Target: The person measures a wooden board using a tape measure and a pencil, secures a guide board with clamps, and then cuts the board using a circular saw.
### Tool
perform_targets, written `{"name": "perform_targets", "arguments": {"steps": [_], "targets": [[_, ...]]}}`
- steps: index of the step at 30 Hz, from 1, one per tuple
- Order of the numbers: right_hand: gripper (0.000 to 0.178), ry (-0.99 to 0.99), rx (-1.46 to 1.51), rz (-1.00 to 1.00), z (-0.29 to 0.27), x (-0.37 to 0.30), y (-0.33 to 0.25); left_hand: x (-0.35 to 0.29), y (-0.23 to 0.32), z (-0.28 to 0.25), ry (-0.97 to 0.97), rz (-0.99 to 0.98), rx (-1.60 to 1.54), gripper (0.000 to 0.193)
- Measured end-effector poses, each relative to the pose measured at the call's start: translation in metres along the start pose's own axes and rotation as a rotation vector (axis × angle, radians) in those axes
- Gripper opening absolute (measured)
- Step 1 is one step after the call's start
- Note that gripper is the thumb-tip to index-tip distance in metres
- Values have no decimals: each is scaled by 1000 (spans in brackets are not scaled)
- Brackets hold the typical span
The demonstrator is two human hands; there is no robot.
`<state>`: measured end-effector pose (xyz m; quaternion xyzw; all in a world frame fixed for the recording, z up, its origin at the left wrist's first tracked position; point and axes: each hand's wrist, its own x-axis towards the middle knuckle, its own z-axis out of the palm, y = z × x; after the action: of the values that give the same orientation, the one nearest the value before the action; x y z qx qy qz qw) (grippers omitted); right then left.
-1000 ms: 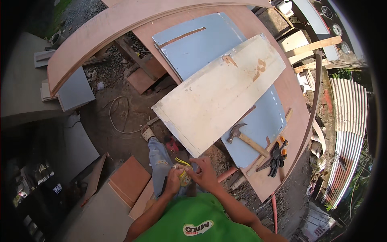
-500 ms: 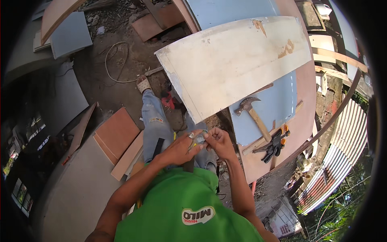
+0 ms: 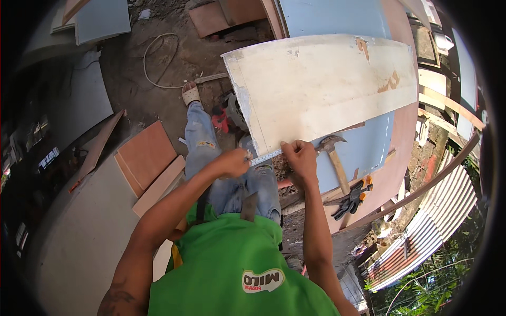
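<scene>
A white tape measure blade [image 3: 265,156] is stretched between my two hands, along the near edge of a cream-painted board [image 3: 321,84]. My left hand [image 3: 235,162] is closed around one end of it, just off the board's near left corner; the case, if it is there, is hidden in the fist. With thumb and fingers pinched, my right hand [image 3: 299,158] holds the blade against the board's near edge. A claw hammer [image 3: 336,162] with a wooden handle lies right of that hand on a light blue panel [image 3: 369,139]. Black clamps with orange tips [image 3: 352,201] lie nearer.
Under the board's left edge sits a red and grey power tool [image 3: 221,120]. Brown plywood pieces [image 3: 150,158] lie to the left. A pale hose [image 3: 146,66] loops on the dirt ground. Corrugated metal sheets [image 3: 421,231] lie at right, beyond a long wooden strip [image 3: 421,184].
My hands have moved apart, drawing the tape blade out between them. The right hand has gone up and right to the board's edge; the left hand is slightly further left and higher.
</scene>
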<state>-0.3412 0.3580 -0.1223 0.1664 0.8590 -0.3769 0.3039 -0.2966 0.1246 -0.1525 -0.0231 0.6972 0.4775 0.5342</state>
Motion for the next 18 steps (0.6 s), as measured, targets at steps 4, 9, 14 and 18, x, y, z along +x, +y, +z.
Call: {"name": "perform_targets", "arguments": {"steps": [4,9,14,18], "targets": [[44,-13,-72,9,2,-4,-10,7,-3,1,3,43,-33,24],[47,-36,-220,-26,3,-5,-17,11,-4,0,-127,-3,-33,24],[51,-52,-242,-50,6,-6,-13,13,2,-3,-59,33,-33,21],[53,-58,-245,-81,0,-7,-11,17,5,-15,-119,-15,-17,21]]}}
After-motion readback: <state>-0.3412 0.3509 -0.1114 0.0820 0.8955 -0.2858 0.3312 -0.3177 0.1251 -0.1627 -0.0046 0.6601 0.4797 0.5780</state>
